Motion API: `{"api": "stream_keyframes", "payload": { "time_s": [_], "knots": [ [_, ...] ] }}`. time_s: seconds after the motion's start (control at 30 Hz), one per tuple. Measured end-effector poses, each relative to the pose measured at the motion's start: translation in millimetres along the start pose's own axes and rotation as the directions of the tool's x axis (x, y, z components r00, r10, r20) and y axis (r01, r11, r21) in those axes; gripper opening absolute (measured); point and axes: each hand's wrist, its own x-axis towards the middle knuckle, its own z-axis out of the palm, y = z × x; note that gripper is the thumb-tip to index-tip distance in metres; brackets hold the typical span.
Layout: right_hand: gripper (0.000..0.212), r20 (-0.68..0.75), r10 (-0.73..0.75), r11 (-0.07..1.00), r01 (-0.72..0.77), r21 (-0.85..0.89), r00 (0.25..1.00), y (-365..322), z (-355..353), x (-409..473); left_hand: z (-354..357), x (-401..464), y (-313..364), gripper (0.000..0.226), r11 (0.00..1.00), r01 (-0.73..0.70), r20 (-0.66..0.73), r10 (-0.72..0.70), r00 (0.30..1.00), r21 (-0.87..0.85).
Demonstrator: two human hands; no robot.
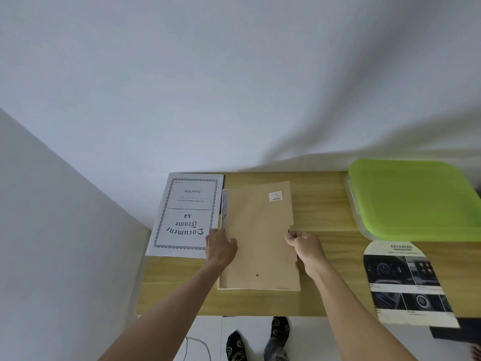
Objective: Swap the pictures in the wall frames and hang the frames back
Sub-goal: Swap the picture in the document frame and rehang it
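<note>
A brown backing board (pixel 257 230) lies over a light wooden frame (pixel 257 288) that rests face down on the wooden table (pixel 325 204). The board sits skewed, and a strip of a picture (pixel 225 207) shows at its left edge. My left hand (pixel 220 248) grips the board's left edge. My right hand (pixel 307 247) pinches its notched right edge. A white "Document Frame A4" sheet (pixel 186 214) lies to the left, over a dark frame whose edge shows. A curled car-interior print (pixel 408 282) lies at the right.
A clear storage box with a green lid (pixel 413 199) stands at the back right of the table. White walls close in behind and to the left. My feet in dark socks (pixel 260 340) stand on the white floor below the table's front edge.
</note>
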Motion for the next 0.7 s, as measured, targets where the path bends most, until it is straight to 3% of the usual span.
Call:
{"api": "stream_keyframes", "payload": {
  "time_s": [0.1, 0.27, 0.4, 0.57, 0.7],
  "knots": [
    [0.008, 0.025, 0.023, 0.999, -0.024, 0.04, 0.999, 2.4, -4.9, 0.5, -2.9, -2.4, 1.1, 0.03, 0.998, -0.047, -0.025, 0.046, 0.999, -0.033],
    [0.006, 0.034, 0.057, 0.997, -0.059, 0.052, 0.998, 4.8, -20.1, 2.0, -14.5, -7.3, 9.7, 0.008, 0.981, -0.065, -0.014, 0.064, 0.998, -0.185],
    [0.009, -0.06, -0.037, 0.997, 0.041, 0.059, 0.998, 6.8, -43.4, 3.8, -14.8, -12.0, 26.0, 0.014, 0.949, -0.086, 0.049, 0.106, 0.993, -0.303],
    [0.021, -0.096, -0.081, 0.992, 0.071, -0.104, 0.992, 18.3, -81.2, 15.0, 9.1, -22.6, 62.5, 0.019, 0.91, -0.108, 0.097, 0.16, 0.982, -0.4],
    [0.035, -0.073, -0.062, 0.982, 0.048, -0.181, 0.995, 30.3, -113.8, 31.8, 39.1, -27.2, 91.8, 0.016, 0.928, -0.139, 0.1, 0.184, 0.978, -0.345]
  ]
}}
